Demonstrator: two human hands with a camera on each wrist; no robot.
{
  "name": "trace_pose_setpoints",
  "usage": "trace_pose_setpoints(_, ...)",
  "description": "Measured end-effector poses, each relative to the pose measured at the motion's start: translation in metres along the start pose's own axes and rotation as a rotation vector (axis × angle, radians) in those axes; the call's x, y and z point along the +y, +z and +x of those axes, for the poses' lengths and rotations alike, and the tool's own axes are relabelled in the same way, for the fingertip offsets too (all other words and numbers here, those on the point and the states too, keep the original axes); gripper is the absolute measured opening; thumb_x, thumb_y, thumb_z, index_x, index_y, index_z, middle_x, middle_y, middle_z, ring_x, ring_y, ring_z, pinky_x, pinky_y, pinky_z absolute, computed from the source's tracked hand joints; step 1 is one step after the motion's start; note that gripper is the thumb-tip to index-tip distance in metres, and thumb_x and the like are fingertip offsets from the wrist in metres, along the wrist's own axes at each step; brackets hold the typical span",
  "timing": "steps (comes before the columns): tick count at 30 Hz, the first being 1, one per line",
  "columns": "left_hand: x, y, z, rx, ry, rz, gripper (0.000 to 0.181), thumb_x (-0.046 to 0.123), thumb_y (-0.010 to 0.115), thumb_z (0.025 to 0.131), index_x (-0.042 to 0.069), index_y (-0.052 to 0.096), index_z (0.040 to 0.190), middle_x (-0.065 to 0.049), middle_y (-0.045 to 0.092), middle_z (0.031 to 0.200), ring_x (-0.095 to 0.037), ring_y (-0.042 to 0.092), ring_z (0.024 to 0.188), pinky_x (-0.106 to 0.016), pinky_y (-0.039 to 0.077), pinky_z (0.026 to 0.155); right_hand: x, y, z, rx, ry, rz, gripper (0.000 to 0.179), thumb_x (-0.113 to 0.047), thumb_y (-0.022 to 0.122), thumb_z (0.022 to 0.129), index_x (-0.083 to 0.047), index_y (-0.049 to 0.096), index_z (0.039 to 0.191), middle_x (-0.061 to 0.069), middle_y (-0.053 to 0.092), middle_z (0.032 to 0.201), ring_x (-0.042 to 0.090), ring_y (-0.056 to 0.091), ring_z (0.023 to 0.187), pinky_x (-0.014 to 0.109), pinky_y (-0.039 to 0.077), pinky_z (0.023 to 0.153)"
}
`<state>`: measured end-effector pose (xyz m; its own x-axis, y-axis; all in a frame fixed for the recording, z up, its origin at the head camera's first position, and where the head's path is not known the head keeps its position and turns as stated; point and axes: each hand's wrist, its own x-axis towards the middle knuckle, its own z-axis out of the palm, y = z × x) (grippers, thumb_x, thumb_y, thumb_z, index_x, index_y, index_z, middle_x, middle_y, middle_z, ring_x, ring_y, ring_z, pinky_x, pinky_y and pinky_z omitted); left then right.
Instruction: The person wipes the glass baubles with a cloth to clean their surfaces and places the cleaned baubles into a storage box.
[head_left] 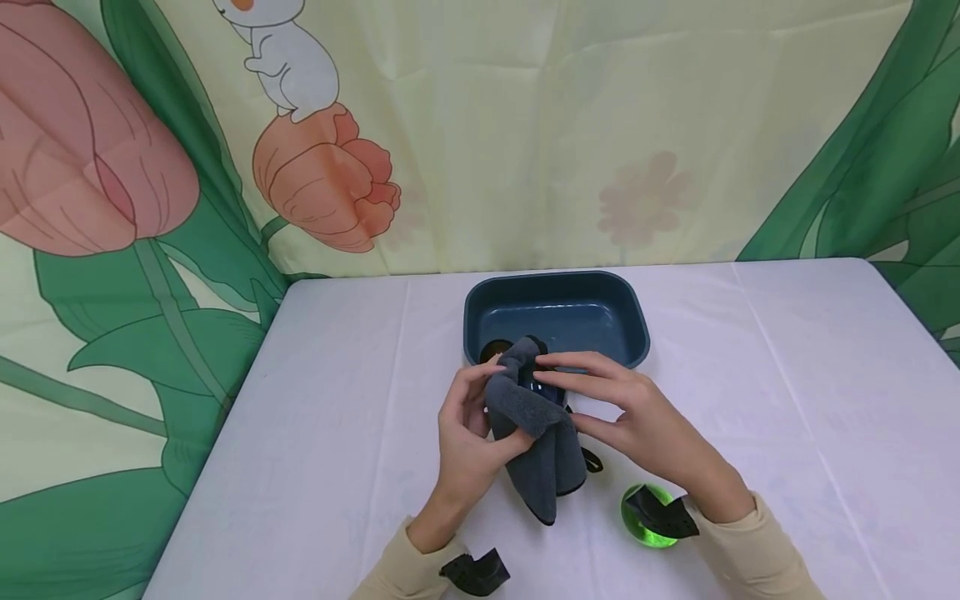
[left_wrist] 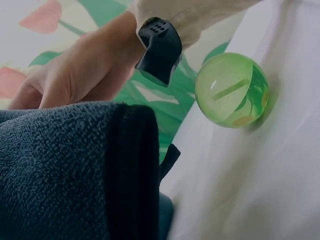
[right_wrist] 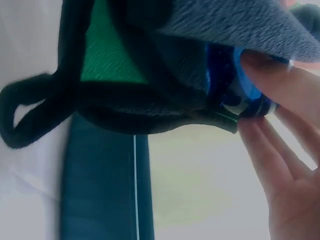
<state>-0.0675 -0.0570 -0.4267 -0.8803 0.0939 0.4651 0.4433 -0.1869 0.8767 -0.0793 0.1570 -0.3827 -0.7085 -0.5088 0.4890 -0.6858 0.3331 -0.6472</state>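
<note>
My left hand (head_left: pixel 472 450) grips a dark grey towel (head_left: pixel 536 458) with black edging and a hanging loop, thumb on its near side. The towel is folded around a glossy, see-through blue round thing (right_wrist: pixel 235 82), partly hidden by the cloth. From the right, my right hand (head_left: pixel 607 396) holds that blue thing between thumb and fingers (right_wrist: pixel 267 155), as the right wrist view shows. Fuzzy towel fabric (left_wrist: pixel 55 165) fills the lower left of the left wrist view, in front of the right hand (left_wrist: pixel 85 67). A green patch shows inside the towel in the right wrist view.
A dark blue rectangular tray (head_left: pixel 555 282) stands at the table's back edge, behind the hands. A dark brown round thing (head_left: pixel 493 348) shows at its front left corner. A see-through green ball (left_wrist: pixel 232 90) sits on the white tablecloth (head_left: pixel 322 467) under my right wrist.
</note>
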Motion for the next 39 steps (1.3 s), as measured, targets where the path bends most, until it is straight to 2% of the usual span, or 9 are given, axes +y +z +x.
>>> trace_pose_setpoints(5, -0.0004, -0.0006, -0.0003, -0.022, 0.022, 0.009, 0.058, -0.006, 0.077, 0.078, -0.007, 0.048, 0.129, -0.024, 0.049, 0.137, -0.024, 0.056, 0.127, -0.034, 0.047, 0.105, 0.0002, -0.0008, -0.0001, 0.017, -0.013, 0.03, 0.067, 0.013, 0.081, 0.071, -0.011, 0.064, 0.132, 0.006, 0.06, 0.135, 0.014, 0.055, 0.127, 0.013, 0.046, 0.098)
trace_pose_setpoints(11, 0.0005, -0.0004, 0.0007, -0.051, 0.041, 0.003, 0.058, -0.006, 0.077, 0.079, -0.009, 0.047, 0.128, -0.026, 0.048, 0.139, -0.026, 0.054, 0.129, -0.036, 0.046, 0.106, 0.0034, -0.0031, -0.0023, 0.012, 0.129, 0.208, 0.06, 0.008, 0.078, 0.078, -0.007, 0.061, 0.134, 0.011, 0.061, 0.132, 0.004, 0.059, 0.118, 0.023, 0.055, 0.09)
trace_pose_setpoints(14, 0.0006, -0.0006, 0.0009, -0.047, 0.04, 0.0, 0.058, -0.005, 0.077, 0.079, -0.009, 0.046, 0.128, -0.026, 0.048, 0.139, -0.025, 0.054, 0.13, -0.036, 0.045, 0.106, 0.0049, -0.0024, -0.0029, 0.002, 0.162, 0.227, 0.06, 0.006, 0.078, 0.079, -0.008, 0.06, 0.135, 0.011, 0.061, 0.133, 0.004, 0.059, 0.119, 0.024, 0.055, 0.09)
trace_pose_setpoints(23, 0.0, -0.0011, 0.002, -0.003, 0.029, -0.015, 0.059, -0.008, 0.077, 0.076, -0.008, 0.048, 0.127, -0.024, 0.051, 0.137, -0.027, 0.055, 0.128, -0.037, 0.045, 0.107, 0.0033, 0.001, 0.0002, -0.001, 0.119, 0.19, 0.065, 0.008, 0.077, 0.08, -0.01, 0.057, 0.139, 0.007, 0.055, 0.139, 0.009, 0.057, 0.123, 0.023, 0.052, 0.096)
trace_pose_setpoints(26, 0.0001, -0.0014, 0.0018, 0.008, 0.019, -0.008, 0.059, -0.009, 0.076, 0.075, -0.008, 0.048, 0.127, -0.024, 0.051, 0.137, -0.027, 0.055, 0.128, -0.036, 0.045, 0.107, 0.0013, -0.0002, 0.0008, -0.005, 0.098, 0.133, 0.066, 0.008, 0.078, 0.078, -0.012, 0.059, 0.138, 0.004, 0.054, 0.141, 0.01, 0.054, 0.127, 0.019, 0.049, 0.099)
trace_pose_setpoints(31, -0.0014, -0.0017, 0.0022, 0.022, 0.004, -0.013, 0.059, -0.008, 0.075, 0.076, -0.008, 0.048, 0.128, -0.024, 0.052, 0.134, -0.024, 0.057, 0.125, -0.035, 0.045, 0.108, 0.0006, 0.0007, 0.0007, -0.019, 0.019, 0.0, 0.066, 0.004, 0.082, 0.075, -0.014, 0.062, 0.135, 0.003, 0.054, 0.143, 0.016, 0.048, 0.133, 0.015, 0.043, 0.104)
trace_pose_setpoints(39, -0.0029, -0.0009, 0.0011, 0.013, 0.008, -0.032, 0.058, 0.0, 0.078, 0.079, -0.009, 0.047, 0.128, -0.026, 0.052, 0.133, -0.021, 0.057, 0.124, -0.034, 0.045, 0.107, 0.0006, 0.005, 0.0024, 0.028, -0.076, -0.039, 0.073, 0.013, 0.083, 0.068, -0.012, 0.063, 0.133, 0.006, 0.058, 0.138, 0.018, 0.053, 0.128, 0.012, 0.042, 0.102)
